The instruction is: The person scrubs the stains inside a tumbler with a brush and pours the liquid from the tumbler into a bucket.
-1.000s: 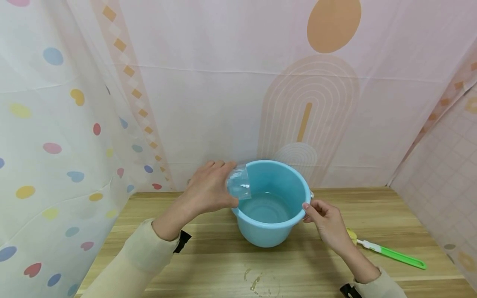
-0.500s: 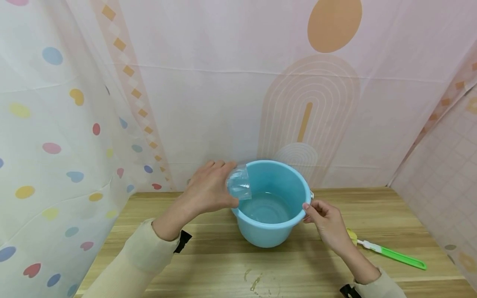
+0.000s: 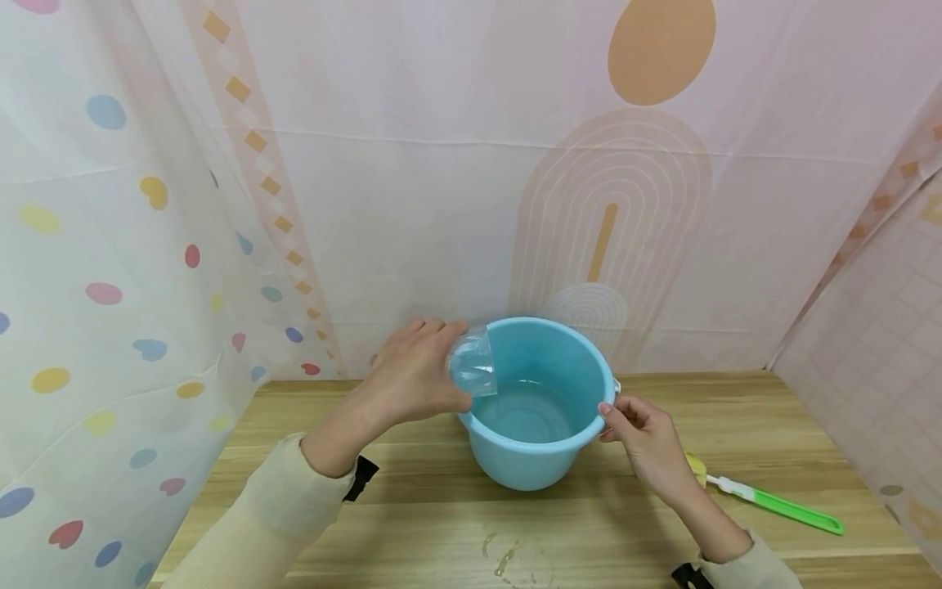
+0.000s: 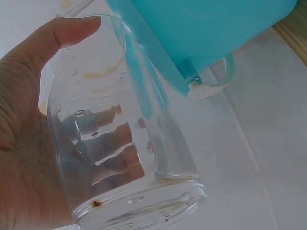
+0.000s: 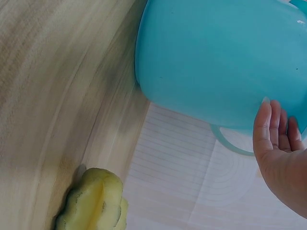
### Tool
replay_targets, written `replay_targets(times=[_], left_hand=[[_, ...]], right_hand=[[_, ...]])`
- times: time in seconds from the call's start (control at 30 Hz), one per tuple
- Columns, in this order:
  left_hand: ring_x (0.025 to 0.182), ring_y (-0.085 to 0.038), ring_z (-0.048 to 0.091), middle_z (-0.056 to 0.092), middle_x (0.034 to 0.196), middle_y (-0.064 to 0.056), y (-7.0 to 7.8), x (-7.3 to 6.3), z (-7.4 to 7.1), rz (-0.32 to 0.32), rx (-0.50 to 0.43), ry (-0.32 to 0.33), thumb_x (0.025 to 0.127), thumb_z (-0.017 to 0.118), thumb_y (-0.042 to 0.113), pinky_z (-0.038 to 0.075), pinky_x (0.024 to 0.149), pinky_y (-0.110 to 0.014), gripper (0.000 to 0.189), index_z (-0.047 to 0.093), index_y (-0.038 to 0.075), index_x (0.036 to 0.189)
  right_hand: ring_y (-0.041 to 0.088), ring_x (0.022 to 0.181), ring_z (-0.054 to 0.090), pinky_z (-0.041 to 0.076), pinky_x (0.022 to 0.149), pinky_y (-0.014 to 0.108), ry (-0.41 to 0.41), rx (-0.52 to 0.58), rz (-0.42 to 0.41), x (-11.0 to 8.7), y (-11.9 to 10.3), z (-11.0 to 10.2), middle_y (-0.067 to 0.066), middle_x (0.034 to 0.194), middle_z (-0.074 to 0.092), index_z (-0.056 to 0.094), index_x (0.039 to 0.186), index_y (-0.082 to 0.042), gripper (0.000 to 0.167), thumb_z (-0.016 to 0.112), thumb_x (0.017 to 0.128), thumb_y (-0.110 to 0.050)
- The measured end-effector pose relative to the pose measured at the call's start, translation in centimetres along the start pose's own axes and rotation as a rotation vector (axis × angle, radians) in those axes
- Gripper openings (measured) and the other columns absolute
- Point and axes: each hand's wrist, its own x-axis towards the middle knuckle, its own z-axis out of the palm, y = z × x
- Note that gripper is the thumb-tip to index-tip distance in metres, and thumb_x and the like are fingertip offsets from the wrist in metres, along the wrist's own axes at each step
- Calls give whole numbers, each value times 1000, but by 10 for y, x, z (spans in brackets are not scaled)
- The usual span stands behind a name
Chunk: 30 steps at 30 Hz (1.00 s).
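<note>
My left hand point(image 3: 415, 372) grips a clear drinking glass point(image 3: 473, 364), tipped on its side with its mouth over the left rim of a light blue bucket point(image 3: 524, 468). In the left wrist view the glass point(image 4: 110, 139) shows a few drops and a small brown spot near its thick base, with fingers behind it and the thumb by its rim. Shallow water point(image 3: 526, 413) covers the bucket's bottom. On the opposite side, my right hand point(image 3: 648, 442) pinches the bucket's rim, thumb on top and fingers below against the outer wall.
Right of the bucket lies a brush with a green handle point(image 3: 798, 509) and a yellow sponge head point(image 5: 98, 203). Wet marks point(image 3: 505, 559) spot the wooden table point(image 3: 412, 523) in front. Patterned curtains point(image 3: 412, 204) close off the back and both sides.
</note>
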Motion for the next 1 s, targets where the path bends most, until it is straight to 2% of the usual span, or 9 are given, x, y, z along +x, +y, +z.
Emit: replay_targets(times=[1.0], left_hand=[[108, -31, 55, 66, 121, -12, 1, 0, -1, 16, 25, 0, 68, 88, 29, 50, 90, -49, 85, 58, 5, 144]], right_hand=[[21, 79, 72, 62, 75, 30, -6, 30, -15, 1, 0, 1, 13, 91, 70, 67, 109, 13, 31, 64, 106, -18]])
